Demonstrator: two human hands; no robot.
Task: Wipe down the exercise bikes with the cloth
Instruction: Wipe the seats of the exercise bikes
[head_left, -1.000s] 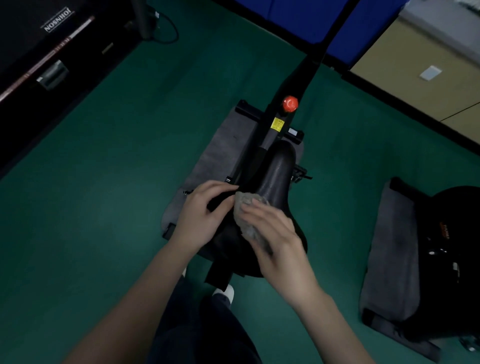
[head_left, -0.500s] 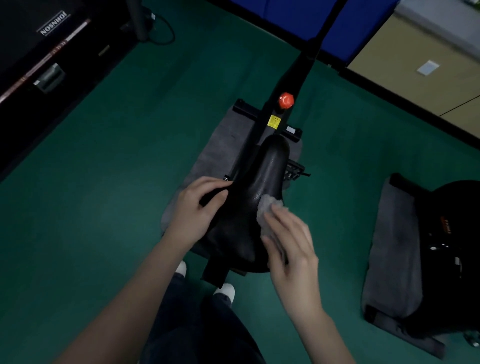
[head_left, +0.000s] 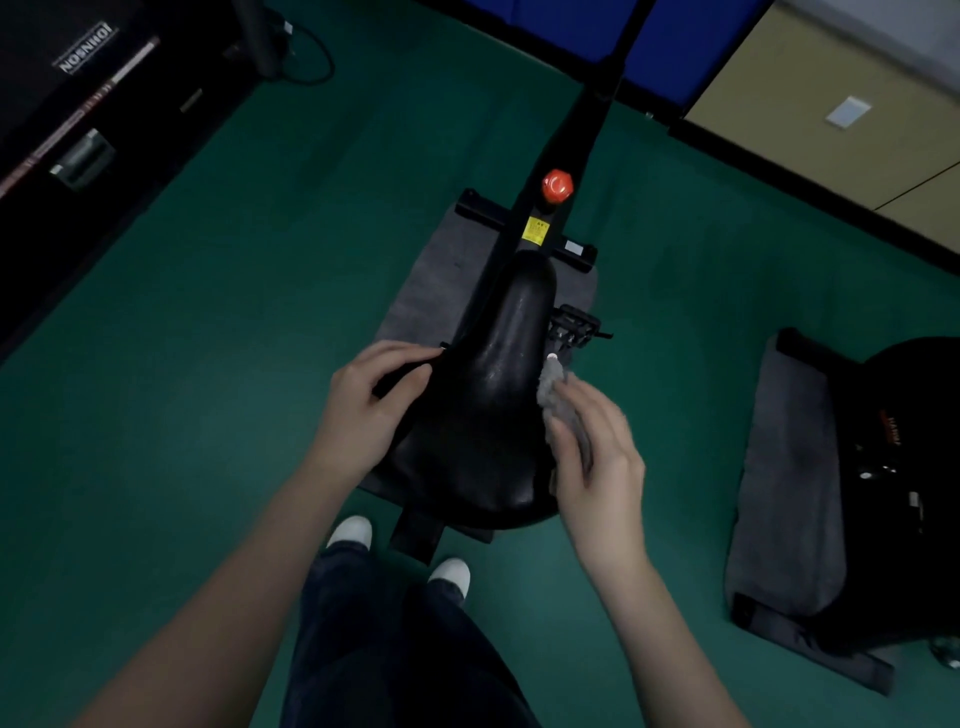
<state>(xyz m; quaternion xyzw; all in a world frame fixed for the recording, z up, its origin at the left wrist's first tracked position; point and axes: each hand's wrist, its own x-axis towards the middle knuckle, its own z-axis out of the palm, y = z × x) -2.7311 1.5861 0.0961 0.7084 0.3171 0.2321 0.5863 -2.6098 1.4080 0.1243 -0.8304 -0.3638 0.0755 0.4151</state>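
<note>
Comparing with half a second ago: the small grey fuzzy cloth (head_left: 551, 391) is now found at the right edge of the glossy black bike saddle (head_left: 493, 410), shifted outward from the saddle's upper face where it was pressed before.
Right hand: the right hand (head_left: 597, 457) is laid against the saddle's right side, fingers fairly straight and close together, with the cloth pressed beneath them; only the cloth's forward tip is left showing past the fingertips.
Left hand: the left hand (head_left: 371, 402) is kept where it was, fingers and thumb curled around the saddle's left edge, so the saddle is held steady.
Saddle: a smooth, slightly shiny surface is seen, narrow and rounded at the nose, broad at the rear near the person.
Frame: a slim matte black bike frame (head_left: 576, 150) is run forward from the nose, with a round orange-red knob (head_left: 557, 185) and a small yellow square sticker (head_left: 536, 230) set on it.
Mat: a flat grey felt-like rectangular mat (head_left: 441, 280) is spread under the bike on the green floor (head_left: 208, 364).
Right edge of floor: a second grey mat (head_left: 789, 467) is laid under another dark machine (head_left: 909, 467), well apart.
Feet: two white shoe toes (head_left: 353, 531) are seen just behind the saddle's rear.
</note>
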